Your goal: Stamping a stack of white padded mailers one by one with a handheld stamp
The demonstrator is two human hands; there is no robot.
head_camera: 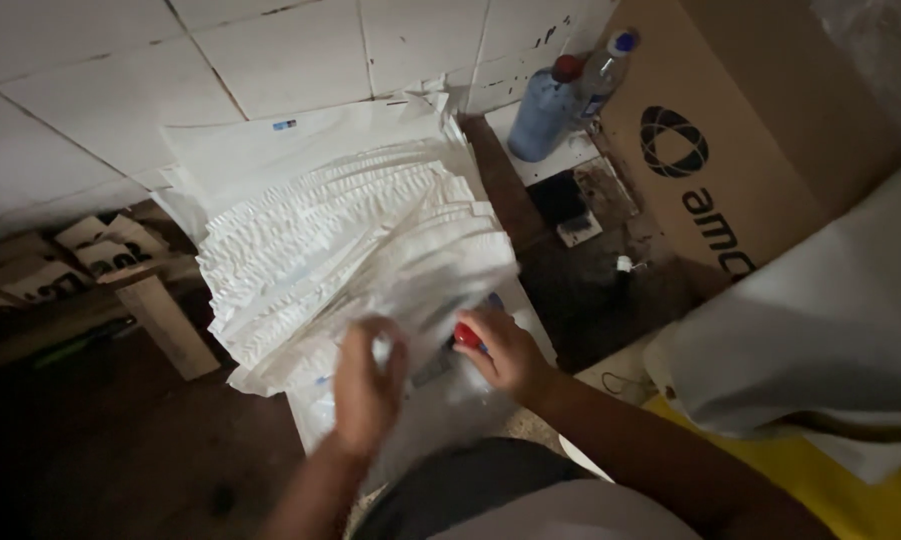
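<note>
A fanned stack of white paper sheets (340,230) with crinkled edges lies on a dark worktop against a white tiled wall. My left hand (365,385) rests on the near end of the stack, fingers curled over a sheet's edge. My right hand (505,350) sits just to the right on the same stack and grips a small red-tipped tool (467,336), perhaps a pen or stamp. Which sheet each hand touches is blurred.
A blue bottle (542,115) and a clear bottle with a blue cap (602,70) stand at the back. A large brown cardboard box (760,130) fills the right. White sheeting over something yellow (820,330) lies at right. Cardboard pieces (100,260) lie at left.
</note>
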